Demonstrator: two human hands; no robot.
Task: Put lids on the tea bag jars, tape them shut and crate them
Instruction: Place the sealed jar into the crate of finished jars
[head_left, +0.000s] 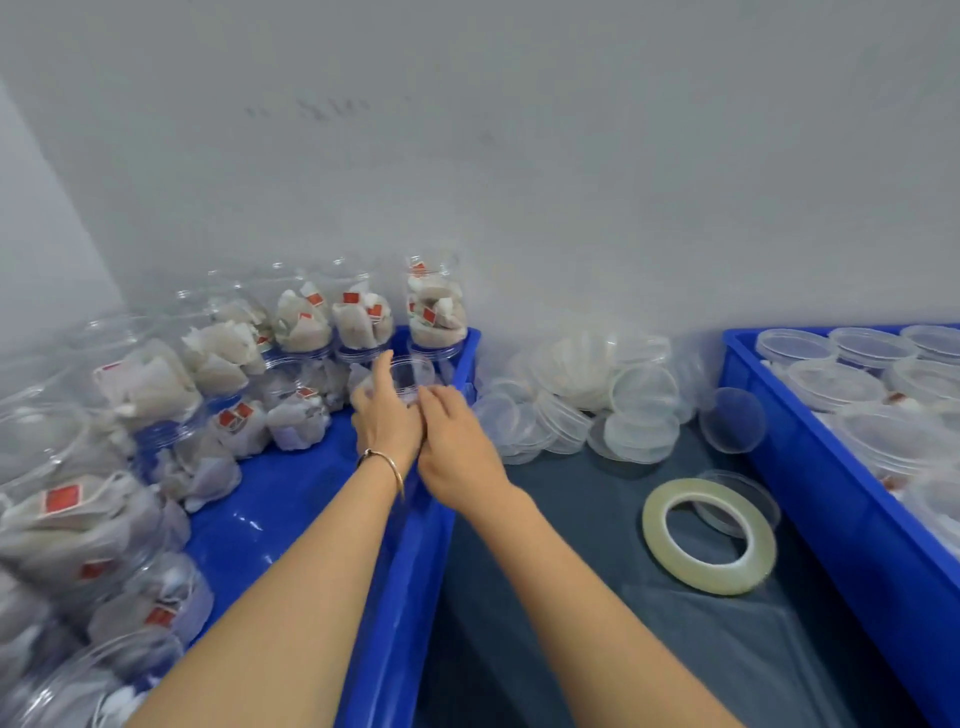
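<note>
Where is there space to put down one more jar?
Bare blue floor in the left crate, between the stacked jars and its right wall. Also dark cloth near the tape roll. The lid pile and right crate are crowded.

Both arms outstretched — left hand (387, 423), right hand (457, 452) touching, fingers curled.

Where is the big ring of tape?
The tape roll lies flat on the dark mat between the two blue crates, right of the right hand, leaning on a clear lid.
</note>
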